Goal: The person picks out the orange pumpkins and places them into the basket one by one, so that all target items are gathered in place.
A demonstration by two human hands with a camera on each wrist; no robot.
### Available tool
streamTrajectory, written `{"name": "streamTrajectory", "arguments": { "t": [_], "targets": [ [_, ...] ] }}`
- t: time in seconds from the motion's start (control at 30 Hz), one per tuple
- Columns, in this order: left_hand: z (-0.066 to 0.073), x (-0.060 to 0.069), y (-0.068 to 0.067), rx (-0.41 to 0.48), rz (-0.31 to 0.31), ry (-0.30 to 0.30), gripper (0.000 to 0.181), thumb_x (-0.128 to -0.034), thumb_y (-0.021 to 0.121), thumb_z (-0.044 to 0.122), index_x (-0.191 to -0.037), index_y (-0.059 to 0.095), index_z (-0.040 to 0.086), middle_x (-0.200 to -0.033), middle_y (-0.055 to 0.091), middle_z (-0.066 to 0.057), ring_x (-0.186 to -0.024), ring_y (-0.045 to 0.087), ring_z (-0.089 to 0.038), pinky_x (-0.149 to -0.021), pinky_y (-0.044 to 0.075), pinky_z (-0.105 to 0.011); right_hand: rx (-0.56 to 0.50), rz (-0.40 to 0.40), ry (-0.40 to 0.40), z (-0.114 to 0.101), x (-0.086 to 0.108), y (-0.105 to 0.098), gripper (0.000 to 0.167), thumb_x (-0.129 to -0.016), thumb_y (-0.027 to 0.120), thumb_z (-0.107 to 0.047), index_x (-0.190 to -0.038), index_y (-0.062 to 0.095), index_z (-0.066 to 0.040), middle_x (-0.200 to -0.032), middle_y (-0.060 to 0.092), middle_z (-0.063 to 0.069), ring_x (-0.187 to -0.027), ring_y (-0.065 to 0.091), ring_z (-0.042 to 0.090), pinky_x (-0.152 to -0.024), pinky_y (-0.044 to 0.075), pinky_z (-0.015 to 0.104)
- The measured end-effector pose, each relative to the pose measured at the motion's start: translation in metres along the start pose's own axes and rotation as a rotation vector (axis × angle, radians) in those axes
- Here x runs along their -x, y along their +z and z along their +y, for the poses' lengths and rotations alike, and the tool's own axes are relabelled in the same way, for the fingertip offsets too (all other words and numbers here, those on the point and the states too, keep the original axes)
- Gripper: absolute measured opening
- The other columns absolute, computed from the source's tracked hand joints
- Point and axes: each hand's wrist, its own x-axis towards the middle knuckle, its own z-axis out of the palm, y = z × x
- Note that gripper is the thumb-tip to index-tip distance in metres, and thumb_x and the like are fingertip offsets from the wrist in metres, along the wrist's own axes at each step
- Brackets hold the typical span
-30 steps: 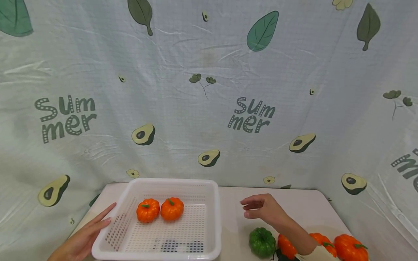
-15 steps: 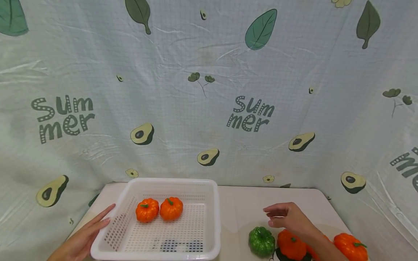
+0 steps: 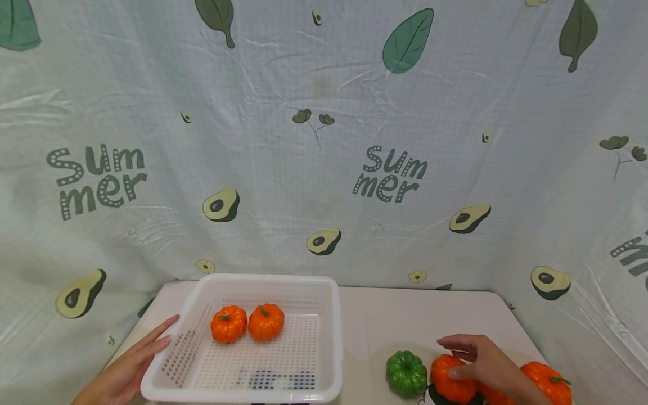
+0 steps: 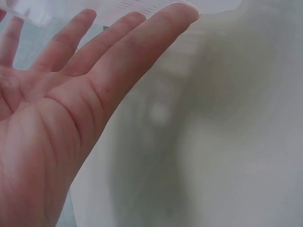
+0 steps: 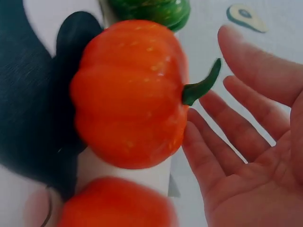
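A white plastic basket stands on the table with two small orange pumpkins, a left one and a right one, inside. My left hand lies along the basket's left side with straight fingers, the fingertips at its wall in the left wrist view. Over at the right, my right hand reaches over an orange pumpkin with a green stem. Its fingers are spread and slightly bent on the stem side; whether they touch the pumpkin I cannot tell. A green pumpkin sits just left of it.
Another orange pumpkin lies at the right, and one more is partly visible close to the first. A dark printed shape is under them. A patterned curtain hangs behind the table.
My right hand has moved right and down, from beside the basket to above the orange pumpkin. The left hand and the basket have stayed in place.
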Motion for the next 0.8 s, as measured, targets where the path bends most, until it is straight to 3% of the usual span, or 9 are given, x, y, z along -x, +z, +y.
{"name": "streamTrajectory", "arguments": {
  "t": [0.17, 0.27, 0.4, 0.57, 0.63, 0.73, 0.8],
  "targets": [
    [0.003, -0.001, 0.003, -0.019, 0.021, -0.013, 0.084, -0.1068, 0.05, 0.053, -0.167, -0.007, 0.037, -0.176, -0.013, -0.017, -0.141, 0.044, -0.038, -0.107, 0.051, -0.065, 0.062, 0.009, 0.025, 0.006, 0.006, 0.0, 0.07, -0.082, 0.087, -0.024, -0.14, 0.06, 0.005, -0.142, 0.061, 0.031, -0.129, 0.057, 0.055, -0.102, 0.055, 0.058],
    [0.003, 0.0, 0.005, -0.03, 0.039, -0.024, 0.087, -0.1049, 0.051, 0.058, -0.167, -0.007, 0.037, -0.176, -0.012, -0.017, -0.144, 0.038, -0.044, -0.105, 0.052, -0.065, 0.065, -0.006, 0.049, 0.009, 0.008, 0.0, 0.069, -0.082, 0.087, -0.019, -0.142, 0.06, 0.001, -0.147, 0.056, 0.033, -0.131, 0.052, 0.062, -0.101, 0.053, 0.065],
    [0.003, 0.002, 0.006, -0.063, 0.053, -0.032, 0.092, -0.1021, 0.051, 0.064, -0.167, -0.009, 0.037, -0.176, -0.01, -0.018, -0.147, 0.033, -0.048, -0.105, 0.052, -0.065, 0.061, -0.061, 0.021, 0.014, 0.01, 0.0, 0.072, -0.08, 0.084, -0.008, -0.146, 0.056, 0.001, -0.151, 0.05, 0.036, -0.134, 0.043, 0.068, -0.099, 0.05, 0.073],
    [0.004, 0.001, 0.007, -0.078, 0.06, -0.024, 0.09, -0.1029, 0.051, 0.062, -0.167, -0.008, 0.036, -0.176, -0.011, -0.018, -0.15, 0.024, -0.051, -0.106, 0.051, -0.065, 0.129, -0.074, 0.034, 0.015, 0.008, 0.005, 0.078, -0.074, 0.09, -0.009, -0.145, 0.058, -0.004, -0.144, 0.061, 0.026, -0.126, 0.056, 0.05, -0.101, 0.048, 0.074],
    [0.004, 0.001, 0.007, -0.075, 0.063, -0.014, 0.087, -0.1047, 0.05, 0.059, -0.167, -0.006, 0.036, -0.176, -0.011, -0.018, -0.151, 0.024, -0.05, -0.107, 0.05, -0.066, 0.158, -0.069, 0.037, 0.014, 0.006, 0.006, 0.078, -0.072, 0.092, -0.01, -0.144, 0.06, -0.004, -0.14, 0.064, 0.022, -0.122, 0.059, 0.04, -0.1, 0.053, 0.066],
    [0.002, 0.001, 0.007, -0.064, 0.056, 0.003, 0.082, -0.1074, 0.049, 0.052, -0.167, -0.005, 0.034, -0.176, -0.009, -0.018, -0.15, 0.027, -0.048, -0.108, 0.049, -0.066, 0.174, -0.074, 0.0, 0.013, 0.005, 0.005, 0.078, -0.073, 0.092, -0.012, -0.142, 0.06, -0.002, -0.139, 0.065, 0.021, -0.118, 0.062, 0.033, -0.096, 0.058, 0.037],
    [0.001, 0.001, 0.006, -0.055, 0.055, 0.003, 0.082, -0.1072, 0.05, 0.051, -0.167, -0.004, 0.035, -0.176, -0.009, -0.018, -0.147, 0.036, -0.044, -0.108, 0.05, -0.065, 0.162, -0.083, -0.02, 0.013, 0.006, 0.004, 0.077, -0.073, 0.092, -0.013, -0.143, 0.06, -0.001, -0.139, 0.065, 0.022, -0.116, 0.064, 0.021, -0.088, 0.053, 0.019]
  ]
}}
